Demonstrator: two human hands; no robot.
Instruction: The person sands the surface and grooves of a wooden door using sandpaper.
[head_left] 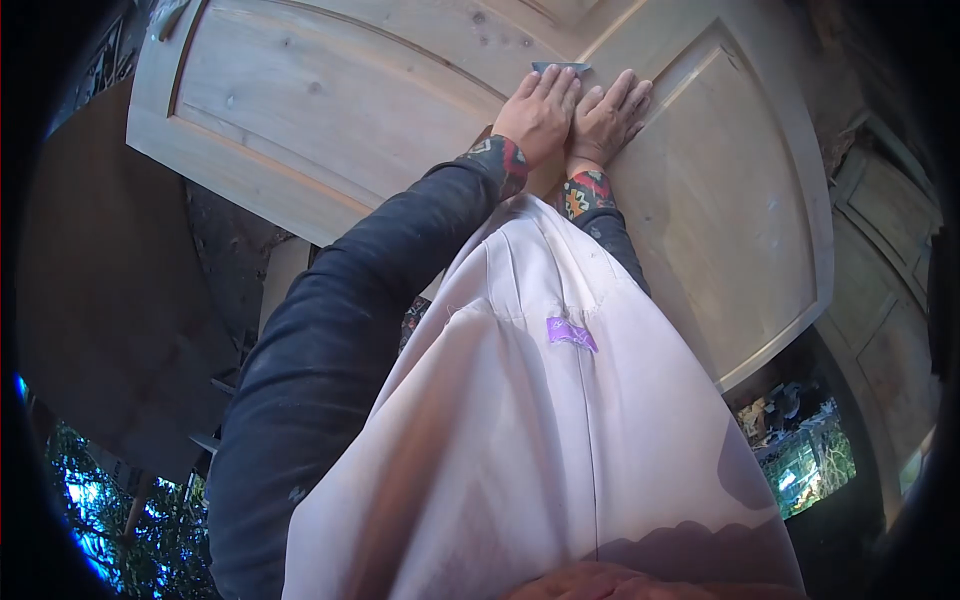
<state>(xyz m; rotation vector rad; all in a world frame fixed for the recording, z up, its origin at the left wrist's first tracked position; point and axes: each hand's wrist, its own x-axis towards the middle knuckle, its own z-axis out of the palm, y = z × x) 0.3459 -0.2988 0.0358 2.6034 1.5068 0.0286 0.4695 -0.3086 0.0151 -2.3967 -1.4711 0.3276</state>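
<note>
My left hand (540, 112) presses down on a thin, dark blue-grey sheet (560, 68) that looks like sandpaper. Only the sheet's far edge shows beyond the fingertips; the rest is hidden under the fingers. Beside it, my right hand (605, 118) rests with fingers spread on the pale wooden door (420, 150), near the thumb side of the left. Under both hands runs the door's middle framing, between recessed panels. Patterned cuffs and dark sleeves cover my wrists and arms.
A light pink cloth garment (520, 420) fills the lower middle. Another panelled wooden door (880, 270) stands at the right. A large dark curved board (110, 290) is at the left. Foliage (130, 520) shows at the lower left, and a raised moulding (430, 60) crosses the door.
</note>
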